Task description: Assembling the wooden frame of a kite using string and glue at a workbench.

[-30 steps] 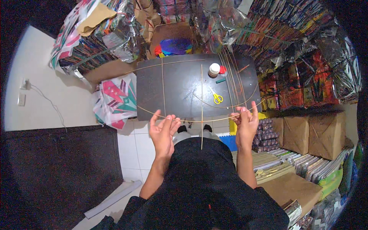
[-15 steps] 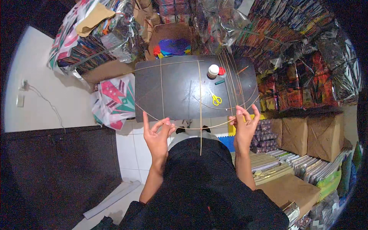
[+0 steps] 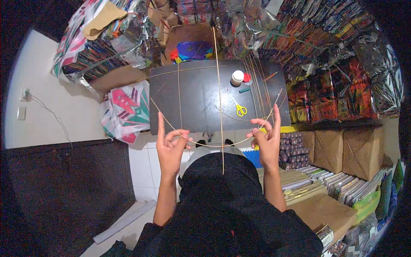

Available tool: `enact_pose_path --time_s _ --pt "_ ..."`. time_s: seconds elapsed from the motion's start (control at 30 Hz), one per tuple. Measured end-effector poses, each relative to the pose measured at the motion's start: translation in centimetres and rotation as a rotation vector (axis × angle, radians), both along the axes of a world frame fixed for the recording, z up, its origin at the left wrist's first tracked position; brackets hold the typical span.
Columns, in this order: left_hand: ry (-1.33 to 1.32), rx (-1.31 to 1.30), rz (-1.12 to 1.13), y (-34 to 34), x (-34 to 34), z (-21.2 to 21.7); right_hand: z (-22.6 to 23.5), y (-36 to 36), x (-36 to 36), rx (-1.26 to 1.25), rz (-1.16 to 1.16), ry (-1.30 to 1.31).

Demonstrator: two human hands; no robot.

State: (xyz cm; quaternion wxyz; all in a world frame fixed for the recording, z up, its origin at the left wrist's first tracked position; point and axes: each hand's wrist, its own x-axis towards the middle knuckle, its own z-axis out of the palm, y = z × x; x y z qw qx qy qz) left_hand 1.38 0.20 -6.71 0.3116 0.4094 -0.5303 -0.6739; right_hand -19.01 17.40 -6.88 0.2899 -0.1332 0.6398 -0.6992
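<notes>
A thin tan stick, looking like split bamboo, is bent into a U in front of my body. My left hand pinches its left side between thumb and fingers, index finger stretched up along it. My right hand pinches the right side the same way, its index finger also raised. A long straight stick crosses the bend at its lowest point, where a small reddish spot shows. The straight stick runs from near my lap out over the dark table, held directly by neither hand.
On the table are yellow-handled scissors, a white-lidded jar, a red lid-like piece, a green stub, and several thin sticks or strings. Stacked wrapped bundles and brown parcels surround it.
The curved stick is bent more tightly, its ends rising higher. My right hand has shifted slightly left. The straight stick's far end now reaches past the table's far edge.
</notes>
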Motion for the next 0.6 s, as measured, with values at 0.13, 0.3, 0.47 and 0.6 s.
enact_pose_path --time_s 0.13,0.3,0.47,0.6 --pt "-0.015 -0.027 -0.034 0.1 -0.2 0.5 0.2 -0.1 -0.3 0.011 0.009 0.063" --pt "0.005 -0.065 -0.086 -0.3 -0.2 0.6 0.2 0.1 -0.6 0.015 0.049 0.111" --pt "0.004 -0.115 -0.127 -1.1 -0.1 0.5 -0.1 0.0 -0.8 -0.011 0.103 0.111" --pt "-0.019 -0.117 -0.121 -1.2 -0.1 1.3 0.3 -0.3 -0.9 -0.025 0.149 0.120"
